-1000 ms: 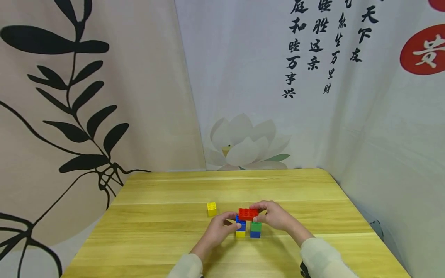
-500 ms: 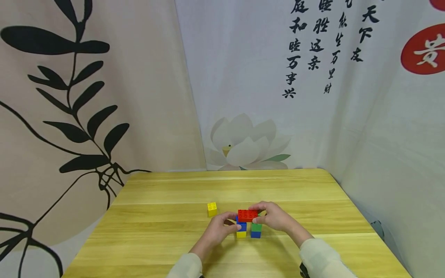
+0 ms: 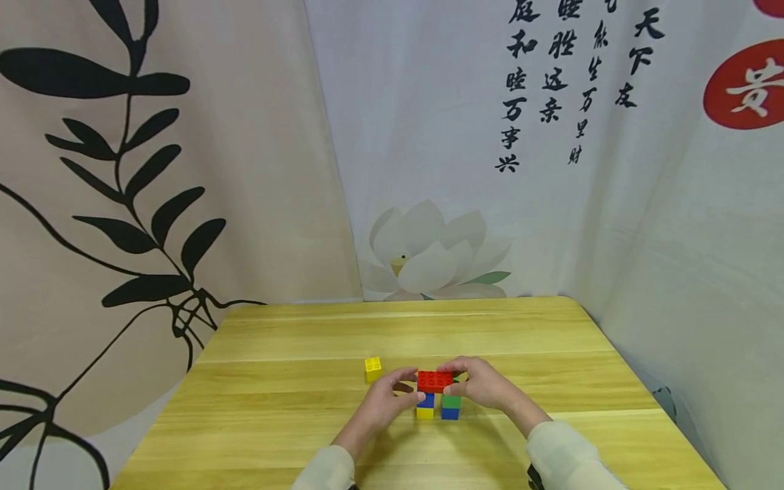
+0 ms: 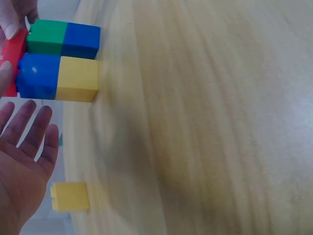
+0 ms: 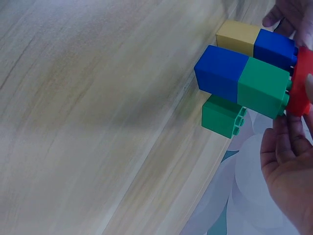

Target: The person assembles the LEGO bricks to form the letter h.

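Observation:
The right hand [image 3: 484, 382] pinches a red toy building brick [image 3: 435, 382] between thumb and fingers. This brick lies over two short stacks, across the gap between them. The left stack has a blue brick [image 4: 39, 76] on a yellow brick [image 4: 77, 79]; the right one has a green brick [image 5: 262, 87] on a blue brick [image 5: 220, 73]. Beside the left stack is the left hand [image 3: 387, 396], its fingers spread and fairly straight. Its thumb overlaps the red brick in the left wrist view. Studs show between the red brick and the green one in the right wrist view.
A single yellow brick [image 3: 373, 369] stands on the wooden table [image 3: 282, 395], left of and behind the stacks. Another green brick [image 5: 222, 116] stands behind the right stack, mostly hidden in the head view. A printed curtain [image 3: 429, 136] hangs beyond the table's far edge.
The red brick has come down slightly and shifted a little left with the right hand, now covering the left stack's top. The left hand's fingers have risen a little and opened wider.

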Available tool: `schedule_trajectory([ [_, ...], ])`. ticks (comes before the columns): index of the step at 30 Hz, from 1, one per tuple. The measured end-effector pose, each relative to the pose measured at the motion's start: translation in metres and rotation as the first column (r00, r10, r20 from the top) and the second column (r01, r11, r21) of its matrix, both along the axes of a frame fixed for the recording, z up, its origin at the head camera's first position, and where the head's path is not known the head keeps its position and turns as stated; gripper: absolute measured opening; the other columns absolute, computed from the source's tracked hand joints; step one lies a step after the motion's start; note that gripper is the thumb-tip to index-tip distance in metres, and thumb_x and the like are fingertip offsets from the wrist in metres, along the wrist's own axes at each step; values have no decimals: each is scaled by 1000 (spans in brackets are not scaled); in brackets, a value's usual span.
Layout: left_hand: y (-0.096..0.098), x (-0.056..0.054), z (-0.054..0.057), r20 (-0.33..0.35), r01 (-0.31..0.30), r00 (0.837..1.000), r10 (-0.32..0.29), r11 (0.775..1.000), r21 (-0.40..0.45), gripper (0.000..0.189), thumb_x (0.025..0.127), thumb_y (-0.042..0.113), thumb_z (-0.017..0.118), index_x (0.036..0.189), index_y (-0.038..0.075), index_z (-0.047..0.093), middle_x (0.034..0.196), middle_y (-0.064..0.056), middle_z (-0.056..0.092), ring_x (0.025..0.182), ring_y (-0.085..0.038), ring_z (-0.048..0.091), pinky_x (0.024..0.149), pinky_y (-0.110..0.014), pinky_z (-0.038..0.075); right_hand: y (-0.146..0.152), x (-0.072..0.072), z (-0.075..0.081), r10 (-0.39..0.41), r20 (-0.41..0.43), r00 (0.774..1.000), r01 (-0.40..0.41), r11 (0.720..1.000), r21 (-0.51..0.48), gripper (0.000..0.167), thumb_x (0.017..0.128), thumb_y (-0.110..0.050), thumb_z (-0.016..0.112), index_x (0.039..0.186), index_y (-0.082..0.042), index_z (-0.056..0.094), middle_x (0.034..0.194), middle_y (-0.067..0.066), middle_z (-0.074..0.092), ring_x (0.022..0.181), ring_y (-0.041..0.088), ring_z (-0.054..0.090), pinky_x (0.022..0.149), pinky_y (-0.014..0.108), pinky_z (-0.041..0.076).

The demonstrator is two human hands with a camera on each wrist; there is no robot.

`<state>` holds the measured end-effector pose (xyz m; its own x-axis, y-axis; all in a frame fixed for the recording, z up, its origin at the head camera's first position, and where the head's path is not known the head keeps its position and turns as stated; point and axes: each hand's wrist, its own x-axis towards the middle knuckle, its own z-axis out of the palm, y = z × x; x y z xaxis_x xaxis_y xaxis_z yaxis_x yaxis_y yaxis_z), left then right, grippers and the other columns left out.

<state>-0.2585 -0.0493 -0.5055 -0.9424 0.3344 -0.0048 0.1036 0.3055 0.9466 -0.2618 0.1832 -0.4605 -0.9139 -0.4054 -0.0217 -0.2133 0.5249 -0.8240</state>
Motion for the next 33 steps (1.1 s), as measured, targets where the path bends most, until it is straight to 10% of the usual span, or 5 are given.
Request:
schedule_trajectory([
  [33, 6, -3, 1, -65, 44, 997, -47, 998, -42, 49, 91, 10, 73, 137, 4, 57, 119, -4, 65, 104, -26, 61, 85, -41, 54, 0, 4, 3, -8, 14, 1000, 8, 1000, -12, 37, 88, -13, 76, 123, -6, 68, 119, 6, 64, 108, 30, 57, 91, 54, 47],
])
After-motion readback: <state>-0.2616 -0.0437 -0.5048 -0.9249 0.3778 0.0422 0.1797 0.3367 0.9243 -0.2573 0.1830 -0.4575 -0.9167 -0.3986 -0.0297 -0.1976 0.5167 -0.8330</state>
